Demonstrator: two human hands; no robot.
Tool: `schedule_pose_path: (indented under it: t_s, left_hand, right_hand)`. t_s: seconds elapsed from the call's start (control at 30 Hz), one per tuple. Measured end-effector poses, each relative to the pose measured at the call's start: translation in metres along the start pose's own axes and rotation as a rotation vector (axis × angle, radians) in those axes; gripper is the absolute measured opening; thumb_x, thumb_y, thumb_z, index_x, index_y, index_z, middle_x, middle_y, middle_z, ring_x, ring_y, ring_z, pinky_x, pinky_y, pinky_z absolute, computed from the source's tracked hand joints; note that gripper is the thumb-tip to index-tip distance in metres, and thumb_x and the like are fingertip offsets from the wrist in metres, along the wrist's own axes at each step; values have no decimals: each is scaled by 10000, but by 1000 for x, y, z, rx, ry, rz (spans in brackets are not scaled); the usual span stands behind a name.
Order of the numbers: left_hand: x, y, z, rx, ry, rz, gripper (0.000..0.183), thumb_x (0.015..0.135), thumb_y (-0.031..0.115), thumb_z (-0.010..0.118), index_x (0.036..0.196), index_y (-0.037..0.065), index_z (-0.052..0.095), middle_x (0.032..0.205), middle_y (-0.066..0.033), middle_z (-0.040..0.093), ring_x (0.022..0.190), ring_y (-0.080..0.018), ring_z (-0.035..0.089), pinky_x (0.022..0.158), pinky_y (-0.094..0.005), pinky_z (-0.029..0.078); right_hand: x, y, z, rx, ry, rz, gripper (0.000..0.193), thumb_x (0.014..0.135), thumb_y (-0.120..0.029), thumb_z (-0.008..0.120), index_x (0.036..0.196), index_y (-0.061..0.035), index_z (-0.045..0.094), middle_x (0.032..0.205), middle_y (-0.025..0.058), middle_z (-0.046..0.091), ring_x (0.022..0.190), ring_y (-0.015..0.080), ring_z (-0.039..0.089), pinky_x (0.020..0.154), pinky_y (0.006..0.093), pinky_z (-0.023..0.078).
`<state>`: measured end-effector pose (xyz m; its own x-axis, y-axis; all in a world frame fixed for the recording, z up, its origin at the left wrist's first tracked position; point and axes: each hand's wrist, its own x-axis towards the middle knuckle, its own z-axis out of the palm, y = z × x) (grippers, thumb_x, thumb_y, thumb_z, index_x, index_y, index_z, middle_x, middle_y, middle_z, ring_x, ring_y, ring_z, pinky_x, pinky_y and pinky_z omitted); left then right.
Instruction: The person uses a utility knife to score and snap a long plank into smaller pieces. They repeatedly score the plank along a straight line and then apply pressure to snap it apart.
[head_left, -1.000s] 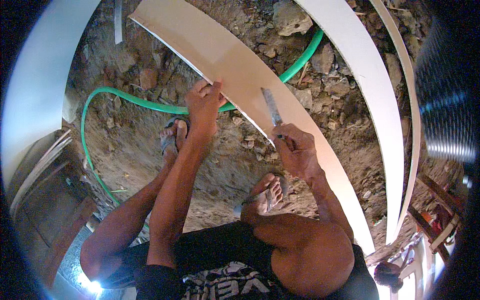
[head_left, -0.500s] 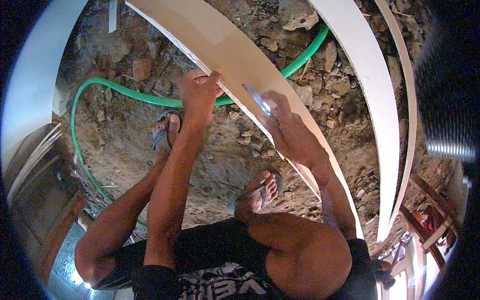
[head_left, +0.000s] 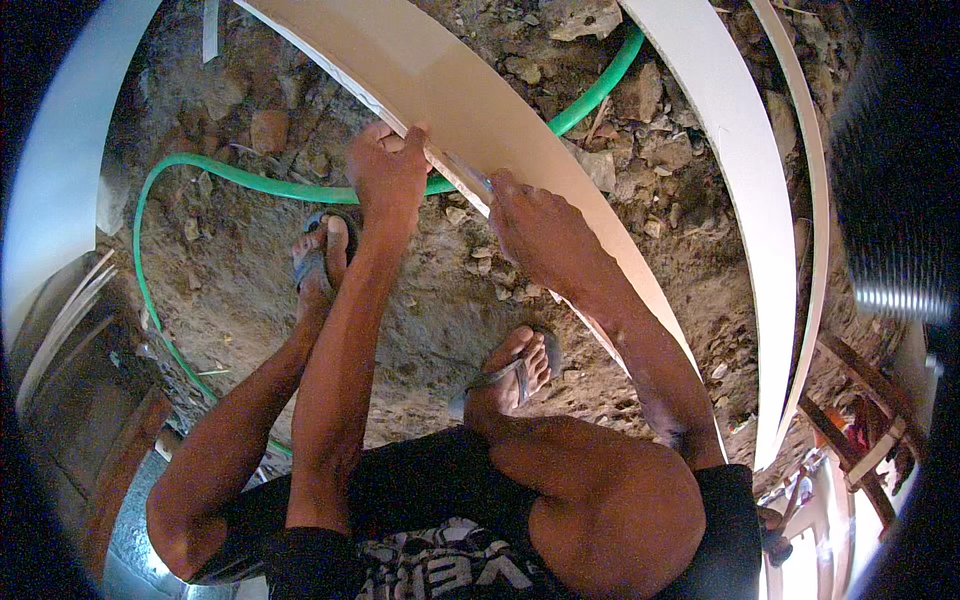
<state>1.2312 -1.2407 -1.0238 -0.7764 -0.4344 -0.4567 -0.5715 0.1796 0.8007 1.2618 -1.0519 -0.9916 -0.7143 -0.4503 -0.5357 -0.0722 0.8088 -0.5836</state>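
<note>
A long strip of plasterboard [head_left: 440, 75], tan-faced with a ragged white edge, slants across in front of me from the far left to the near right. My left hand [head_left: 388, 185] is closed on its near edge, thumb on the tan face. Just to the right, my right hand [head_left: 545, 235] is closed around a knife [head_left: 470, 174]. Its thin blade lies against the board's edge, pointing towards my left hand. The handle is hidden inside my fingers.
A green hose [head_left: 265, 185] loops over the stony dirt floor and passes beneath the strip. Two pale curved-looking strips [head_left: 735, 160] [head_left: 815, 220] stand to the right. My sandalled feet [head_left: 515, 370] are below the board. Wooden pieces [head_left: 870, 440] lie at the lower right.
My right hand has moved left along the strip, closer to my left hand, and the blade now meets the edge. The left hand and the board have shifted slightly left.
</note>
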Motion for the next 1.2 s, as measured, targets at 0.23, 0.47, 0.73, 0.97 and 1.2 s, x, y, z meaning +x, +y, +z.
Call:
schedule_pose_path:
  t_s: [0.23,0.47,0.73,0.97,1.2]
  left_hand:
    - [5,-13,3,-35,24,85,129,860,64,691,910,-52,667,716,-134,710,543,-174,642,509,-307,502]
    - [4,-10,3,-84,-15,34,166,872,85,690,930,-68,661,748,-143,712,558,-174,640,508,-308,503]
    - [10,-25,-6,126,-87,140,197,869,153,721,988,4,670,831,-106,663,725,-196,662,591,-317,546]
    - [2,-6,5,62,-45,105,203,888,79,688,995,-86,640,791,-148,709,603,-172,649,539,-292,539]
    - [6,-17,5,76,-33,224,151,869,56,684,942,-73,653,759,-135,693,620,-185,659,547,-306,547]
  right_hand:
    - [-16,4,-4,102,-43,33,295,973,-210,478,1196,-17,473,843,279,672,781,461,669,702,589,533]
    - [-34,23,7,42,-77,80,338,983,-261,462,1264,-75,470,887,267,675,801,456,667,726,586,529]
    - [-51,32,9,-1,-136,90,379,979,-269,477,1299,-68,457,912,249,674,809,448,663,728,550,544]
    - [-72,48,10,33,-190,135,306,988,-260,458,1224,-66,476,888,245,674,809,446,666,716,564,539]
    - [-111,72,29,-61,-230,148,250,992,-245,450,1185,-90,486,946,240,675,731,441,670,646,561,546]
